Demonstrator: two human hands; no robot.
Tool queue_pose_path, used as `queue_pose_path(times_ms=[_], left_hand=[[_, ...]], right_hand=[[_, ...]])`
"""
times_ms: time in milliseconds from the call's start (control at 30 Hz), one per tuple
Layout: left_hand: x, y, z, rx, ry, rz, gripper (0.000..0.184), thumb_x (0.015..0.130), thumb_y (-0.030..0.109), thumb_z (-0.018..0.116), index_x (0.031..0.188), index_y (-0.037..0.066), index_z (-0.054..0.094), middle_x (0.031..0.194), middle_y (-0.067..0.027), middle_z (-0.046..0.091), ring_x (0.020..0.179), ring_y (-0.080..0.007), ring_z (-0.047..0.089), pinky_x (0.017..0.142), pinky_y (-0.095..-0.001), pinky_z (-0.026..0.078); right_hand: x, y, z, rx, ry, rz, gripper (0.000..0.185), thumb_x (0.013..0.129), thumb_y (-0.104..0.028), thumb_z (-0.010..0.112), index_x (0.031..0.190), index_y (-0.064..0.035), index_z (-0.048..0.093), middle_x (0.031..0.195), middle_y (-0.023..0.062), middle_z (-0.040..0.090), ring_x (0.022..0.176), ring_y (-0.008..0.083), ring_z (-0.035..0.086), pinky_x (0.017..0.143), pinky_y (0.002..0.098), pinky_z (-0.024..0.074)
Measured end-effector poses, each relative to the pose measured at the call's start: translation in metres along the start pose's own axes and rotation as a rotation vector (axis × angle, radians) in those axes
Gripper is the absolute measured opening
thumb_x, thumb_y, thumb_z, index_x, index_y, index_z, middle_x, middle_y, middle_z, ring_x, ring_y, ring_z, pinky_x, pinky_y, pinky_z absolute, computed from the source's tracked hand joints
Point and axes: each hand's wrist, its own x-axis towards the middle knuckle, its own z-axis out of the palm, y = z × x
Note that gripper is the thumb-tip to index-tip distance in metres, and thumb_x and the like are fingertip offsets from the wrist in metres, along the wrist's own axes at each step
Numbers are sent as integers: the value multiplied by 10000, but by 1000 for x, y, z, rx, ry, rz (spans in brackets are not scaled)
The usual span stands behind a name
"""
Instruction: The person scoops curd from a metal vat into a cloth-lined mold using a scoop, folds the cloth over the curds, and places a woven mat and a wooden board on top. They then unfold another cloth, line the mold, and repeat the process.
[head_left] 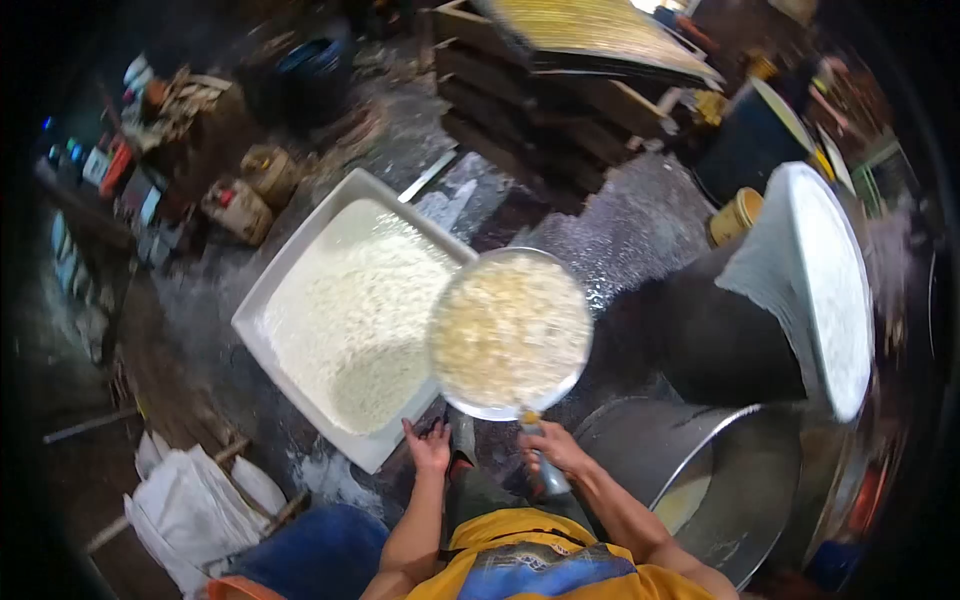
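My right hand is wrapped round the grey handle of a large round pan full of pale yellowish, lumpy material. The pan overlaps the right edge of a big white rectangular tub. Inside the tub lies a whitish, curd-like mass, with a hollow near its lower end. Just below the pan and beside the tub's lower corner is my left hand, fingers spread, palm turned up, holding nothing.
At the lower right stands a large metal drum with pale liquid inside. A dark barrel under a white cloth-covered top is at the right. Stacked wooden frames stand ahead. Jugs are left; white sacks lie lower left.
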Motion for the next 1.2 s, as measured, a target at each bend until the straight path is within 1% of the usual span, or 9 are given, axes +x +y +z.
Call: queue_pose_path(times_ms=[133, 233, 300, 433, 567, 700, 800, 900, 1200], left_hand=[[79, 23, -61, -245, -108, -30, 511, 856, 475, 588, 1151, 66, 505, 1008, -128, 614, 1015, -280, 575, 941, -526, 409], [43, 43, -35, -161, -451, -468, 346, 910, 331, 475, 935, -1, 567, 636, -104, 599, 612, -210, 630, 550, -311, 537], [73, 15, -53, -77, -186, 27, 309, 892, 297, 495, 969, 3, 552, 729, -90, 626, 699, -172, 637, 665, -338, 546], [45, 18, -24, -136, 84, 6, 428, 837, 280, 604, 1200, 116, 449, 1262, -65, 478, 1178, -215, 436, 1049, -412, 276], [19, 16, -1, -40, 146, 108, 509, 834, 382, 606, 1249, 145, 431, 1282, -42, 465, 1176, -195, 425, 1062, -426, 212], [26, 11, -13, 63, 41, 176, 655, 820, 517, 599, 1332, 176, 373, 1327, -46, 424, 1213, -187, 389, 1069, -460, 167], [52, 7, -29, 168, 71, 198, 886, 767, 647, 580, 1448, 218, 210, 1478, -43, 235, 1338, -235, 265, 1074, -509, 124], [27, -21, 19, 458, 177, 162, 977, 752, 680, 563, 1492, 273, 71, 1550, -52, 36, 1408, -273, 144, 1093, -501, 120], [-113, -270, 108, 1733, -548, 21, 541, 905, 341, 568, 1331, 59, 388, 1284, -92, 461, 1069, -222, 531, 866, -378, 449]], right_hand=[[131, 13, 92, -260, -335, 101, 132, 850, -101, 553, 743, -34, 515, 598, 23, 509, 492, 118, 507, 497, 278, 438], [206, 35, 115, -595, -413, 71, 128, 827, -84, 544, 756, 1, 608, 637, 45, 577, 520, 144, 550, 510, 287, 441], [231, 29, 136, -734, -405, 80, 172, 807, -49, 528, 801, 28, 682, 669, 51, 628, 571, 160, 592, 536, 307, 459], [240, -10, 151, -676, -30, 73, 190, 789, -118, 638, 889, 42, 655, 735, 161, 642, 718, 243, 632, 633, 375, 502], [185, -99, 140, -937, 625, -671, 305, 796, -82, 641, 1044, -17, 476, 831, 196, 599, 760, 388, 610, 648, 430, 476], [52, -169, 74, -810, 823, -1066, 281, 836, -26, 626, 1064, -24, 461, 734, 87, 562, 605, 165, 556, 554, 314, 473], [-62, -168, -12, 32, 542, -1058, 217, 862, -8, 592, 1043, -21, 474, 718, 48, 531, 565, 119, 522, 522, 278, 457], [-164, -112, -132, 33, 671, -990, 199, 882, -51, 584, 1038, -5, 470, 705, 45, 521, 551, 118, 512, 515, 282, 461], [-162, 185, -351, 1709, 862, -879, 167, 912, -135, 511, 763, -67, 474, 612, 53, 509, 529, 190, 533, 516, 319, 467]])
